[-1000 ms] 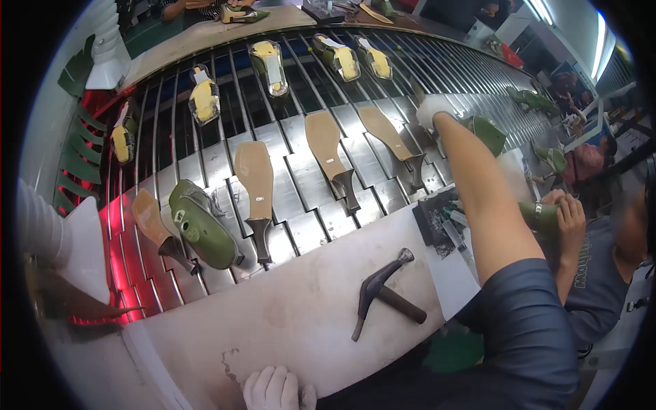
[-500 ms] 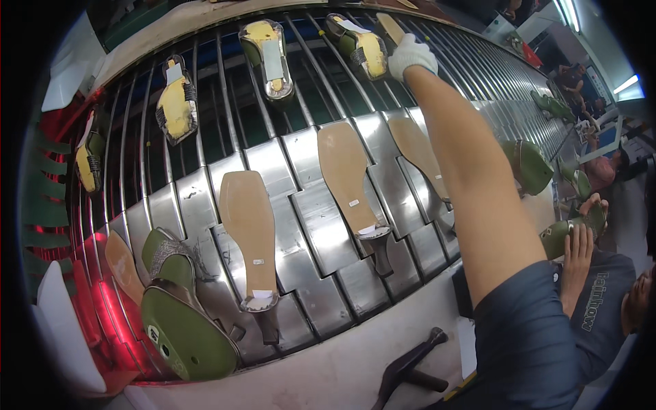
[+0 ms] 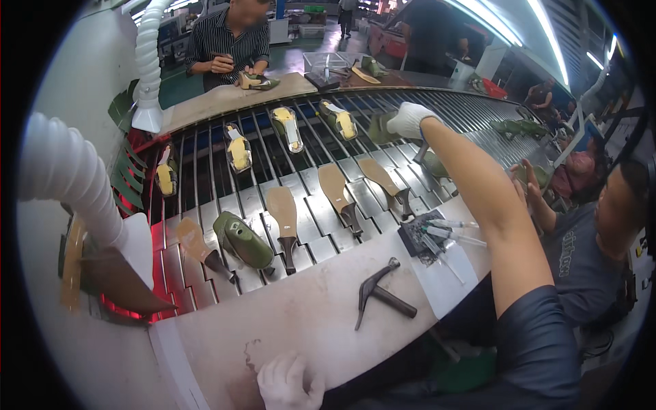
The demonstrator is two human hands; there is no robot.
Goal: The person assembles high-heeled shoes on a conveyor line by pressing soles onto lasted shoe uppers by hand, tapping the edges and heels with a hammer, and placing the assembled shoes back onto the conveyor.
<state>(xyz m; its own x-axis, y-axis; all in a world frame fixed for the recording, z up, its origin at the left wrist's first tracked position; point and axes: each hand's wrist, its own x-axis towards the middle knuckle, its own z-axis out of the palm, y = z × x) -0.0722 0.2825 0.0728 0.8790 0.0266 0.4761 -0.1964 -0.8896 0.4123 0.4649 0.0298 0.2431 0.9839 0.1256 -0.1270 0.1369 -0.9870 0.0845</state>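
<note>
At the far side of the conveyor, my gloved right hand (image 3: pixel 410 121) is closed on a motion-smeared green shoe upper (image 3: pixel 384 128). My left hand (image 3: pixel 290 383), also in a white glove, rests on the pale worktop (image 3: pixel 328 321) at the near edge, thumb apart from the fingers and nothing in it. Tan soles with dark heels (image 3: pixel 281 205) (image 3: pixel 335 186) (image 3: pixel 377 174) lie on the metal slats, and another tan sole (image 3: pixel 193 239) is beside a green shoe upper (image 3: pixel 244 240) at the left. Farther back, several upturned green uppers with yellow undersides (image 3: pixel 286 130) stand on the rollers.
A hammer (image 3: pixel 383 290) lies on the worktop, near a dark block with syringes (image 3: pixel 427 236). White ribbed hoses (image 3: pixel 72 174) hang at the left. Across the conveyor, a co-worker in a striped shirt (image 3: pixel 229 48) handles a shoe; another in grey (image 3: pixel 591 246) sits at the right.
The view has tilted up, bringing in my left hand and the far co-worker. My right hand, earlier by a tan sole at the far rail, now has a green upper in it.
</note>
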